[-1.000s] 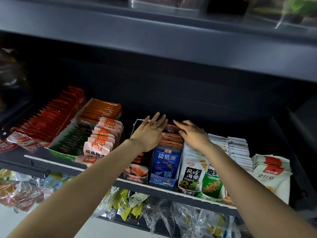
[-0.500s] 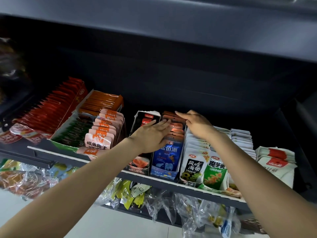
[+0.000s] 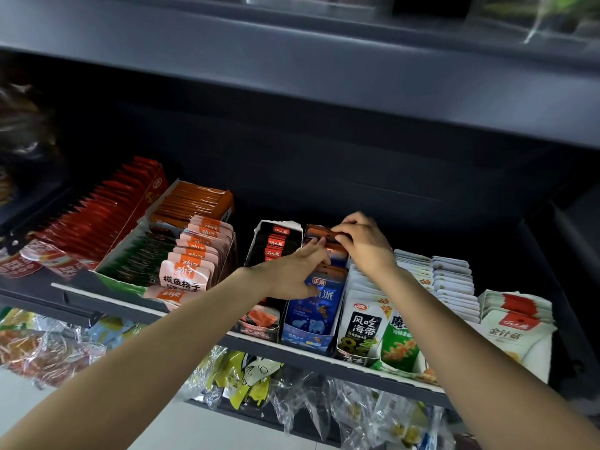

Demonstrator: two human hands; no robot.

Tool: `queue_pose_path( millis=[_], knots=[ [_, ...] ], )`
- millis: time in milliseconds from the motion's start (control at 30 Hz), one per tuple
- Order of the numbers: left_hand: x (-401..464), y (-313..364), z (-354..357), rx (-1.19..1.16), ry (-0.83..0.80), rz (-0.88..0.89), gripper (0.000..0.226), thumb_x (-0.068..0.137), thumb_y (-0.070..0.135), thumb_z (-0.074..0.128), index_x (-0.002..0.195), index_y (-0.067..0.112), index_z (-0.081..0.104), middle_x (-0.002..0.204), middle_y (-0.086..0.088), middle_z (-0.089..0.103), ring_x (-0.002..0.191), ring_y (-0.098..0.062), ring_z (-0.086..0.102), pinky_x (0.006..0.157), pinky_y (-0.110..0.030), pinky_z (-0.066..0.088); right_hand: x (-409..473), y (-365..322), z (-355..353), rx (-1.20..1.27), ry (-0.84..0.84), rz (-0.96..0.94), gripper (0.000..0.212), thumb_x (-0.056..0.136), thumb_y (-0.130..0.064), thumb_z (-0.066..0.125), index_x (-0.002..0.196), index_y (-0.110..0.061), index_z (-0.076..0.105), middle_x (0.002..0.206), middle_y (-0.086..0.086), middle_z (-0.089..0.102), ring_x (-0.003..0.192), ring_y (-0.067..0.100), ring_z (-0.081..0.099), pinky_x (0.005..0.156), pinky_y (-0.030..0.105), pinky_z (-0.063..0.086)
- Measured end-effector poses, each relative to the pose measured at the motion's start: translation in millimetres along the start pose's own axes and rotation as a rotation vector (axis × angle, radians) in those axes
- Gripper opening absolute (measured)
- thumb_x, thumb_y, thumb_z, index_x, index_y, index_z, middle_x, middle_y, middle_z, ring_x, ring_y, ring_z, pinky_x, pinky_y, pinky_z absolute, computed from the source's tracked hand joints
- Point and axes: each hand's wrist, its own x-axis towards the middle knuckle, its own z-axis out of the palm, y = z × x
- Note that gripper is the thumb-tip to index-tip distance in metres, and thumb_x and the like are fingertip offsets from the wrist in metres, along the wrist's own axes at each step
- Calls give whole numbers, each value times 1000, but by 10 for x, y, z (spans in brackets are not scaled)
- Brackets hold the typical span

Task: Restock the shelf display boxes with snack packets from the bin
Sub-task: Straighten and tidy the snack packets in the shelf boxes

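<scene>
A dark grey shelf (image 3: 302,350) is carrying a row of cardboard display boxes packed with upright snack packets, under a second dark shelf (image 3: 324,76) that is running across the top of the view. At far left, red packets (image 3: 87,222) are standing in a long file, with an orange box (image 3: 194,203) and a green-edged box (image 3: 130,258) holding pink packets (image 3: 191,264) just beside them. Toward the right, white packets (image 3: 454,280) are sitting in rows near a white-and-red pack (image 3: 516,319). Below the shelf, clear bags of snacks (image 3: 246,381) are hanging.

A person is reaching both bare arms into the middle of the row, to the blue display box (image 3: 311,329). The right hand (image 3: 363,245) is curling its fingers over the back of that box and pinching the top edge of an orange-topped snack packet (image 3: 328,237) standing there. The left hand (image 3: 292,271) is lying across the same box with its fingers stretched forward, the tips touching the packets just below the right hand's fingertips. A black box (image 3: 272,241) is sitting just left of it.
</scene>
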Motion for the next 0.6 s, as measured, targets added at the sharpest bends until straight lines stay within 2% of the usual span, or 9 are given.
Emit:
queue_pose_path(
  millis=[133, 267, 367, 500, 600],
  knots=[
    [-81, -6, -51, -9, 28, 10, 45, 91, 18, 56, 131, 27, 37, 159, -1, -3, 145, -14, -4, 109, -26, 17, 95, -122, -23, 34, -46, 7, 24, 92, -15, 56, 114, -13, 65, 116, 7, 61, 109, 24, 56, 85, 29, 41],
    [-191, -46, -52, 202, 90, 86, 53, 92, 24, 53, 140, 31, 32, 159, 1, 4, 145, -11, -1, 114, -26, 11, 157, -68, -156, 126, -248, -13, 25, 90, -11, 59, 114, -11, 67, 119, 6, 64, 111, 20, 57, 88, 23, 38],
    [-183, -68, -31, 325, 113, 123, 57, 93, 28, 50, 145, 30, 25, 159, -2, 0, 145, -11, -4, 112, -21, 0, 169, -48, -122, 37, -177, -41, 28, 92, -11, 57, 118, -13, 65, 118, 7, 60, 109, 22, 56, 91, 28, 41],
    [-92, -122, -72, 365, 126, 98, 62, 92, 34, 51, 146, 34, 21, 158, -5, -9, 145, -13, -12, 116, -29, -4, 116, -95, -38, 41, -138, -28, 32, 96, -12, 50, 126, -15, 59, 116, 5, 55, 107, 21, 54, 90, 32, 43],
    [-85, -123, -82, 276, 140, 85, 53, 94, 36, 50, 143, 33, 31, 159, -4, 6, 146, -13, 0, 117, -30, 3, 90, -94, -91, 47, -179, -18, 34, 96, -11, 49, 127, -19, 58, 121, 6, 59, 110, 23, 56, 93, 33, 44]
  ],
)
